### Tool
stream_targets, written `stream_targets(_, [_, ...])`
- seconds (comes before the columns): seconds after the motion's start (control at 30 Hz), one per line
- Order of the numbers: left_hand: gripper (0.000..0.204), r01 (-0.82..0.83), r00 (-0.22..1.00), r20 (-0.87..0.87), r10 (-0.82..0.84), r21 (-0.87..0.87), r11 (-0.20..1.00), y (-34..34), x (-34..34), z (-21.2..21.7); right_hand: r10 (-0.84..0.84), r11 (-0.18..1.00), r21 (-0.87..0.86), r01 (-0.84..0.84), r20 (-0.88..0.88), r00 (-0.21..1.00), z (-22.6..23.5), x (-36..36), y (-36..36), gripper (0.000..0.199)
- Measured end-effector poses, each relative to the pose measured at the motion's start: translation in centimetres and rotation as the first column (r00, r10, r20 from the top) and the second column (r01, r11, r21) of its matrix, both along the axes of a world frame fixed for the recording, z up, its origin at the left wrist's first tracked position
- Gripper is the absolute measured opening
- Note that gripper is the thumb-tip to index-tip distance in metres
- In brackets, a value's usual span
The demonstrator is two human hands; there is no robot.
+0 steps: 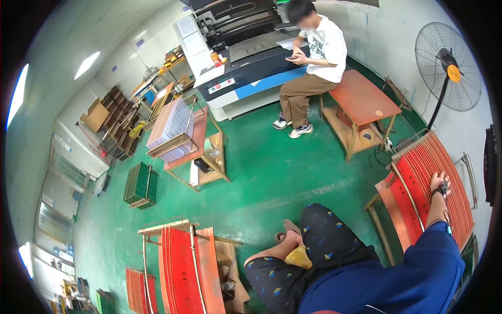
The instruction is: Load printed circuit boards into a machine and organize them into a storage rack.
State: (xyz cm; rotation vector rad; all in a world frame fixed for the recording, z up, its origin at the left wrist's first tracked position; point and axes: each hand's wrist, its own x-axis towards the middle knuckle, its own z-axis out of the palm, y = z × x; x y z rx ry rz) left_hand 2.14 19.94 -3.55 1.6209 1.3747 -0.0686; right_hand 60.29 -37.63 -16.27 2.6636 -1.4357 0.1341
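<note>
My right hand (pixel 439 182) reaches out to the right and lies on the upper edges of a row of thin red panels (pixel 436 162). Its fingers look spread over those edges, with no panel lifted out. A dark strap with a small device (pixel 443 188) sits at that wrist. The panels stand on edge, packed close together in a rack with metal bars (pixel 408 191). My left hand is out of view. Another rack of red panels (pixel 180 267) stands on my left, with a copper-coloured panel (pixel 209 267) at its side.
A person (pixel 319 52) sits on a reddish table (pixel 363 94) with a phone, beside a large machine (pixel 246 68). A standing fan (pixel 447 68) is at the right wall. A cart with pale panels (pixel 175 128) and a green rack (pixel 140 184) stand on the green floor (pixel 261 167).
</note>
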Motion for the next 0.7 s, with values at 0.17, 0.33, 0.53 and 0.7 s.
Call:
stream_targets(0.17, [0.040, 0.037, 0.999, -0.031, -0.037, -0.014, 0.999, 0.7, -0.2, 0.0, -0.002, 0.999, -0.035, 0.002, 0.016, 1.000, 0.8, -0.5, 1.1, 0.060])
stream_targets(0.33, [0.042, 0.024, 0.999, -0.038, -0.024, 0.002, 1.000, 1.0, -0.1, 0.6, 0.015, 1.000, 0.020, -0.016, 0.014, 1.000, 1.7, -0.8, 1.7, 0.060])
stream_targets(0.53, [0.041, -0.058, 0.998, 0.001, 0.058, -0.008, 0.998, 1.2, 0.0, 0.9, 0.014, 1.000, -0.003, -0.014, 0.025, 1.000, 1.4, -0.6, 1.2, 0.060])
stream_targets(0.7, [0.039, 0.118, 0.993, 0.017, -0.121, 0.115, 0.986, 1.1, 0.0, 1.0, -0.006, 0.999, -0.046, 0.006, -0.012, 1.000, 0.6, -0.3, 0.0, 0.061])
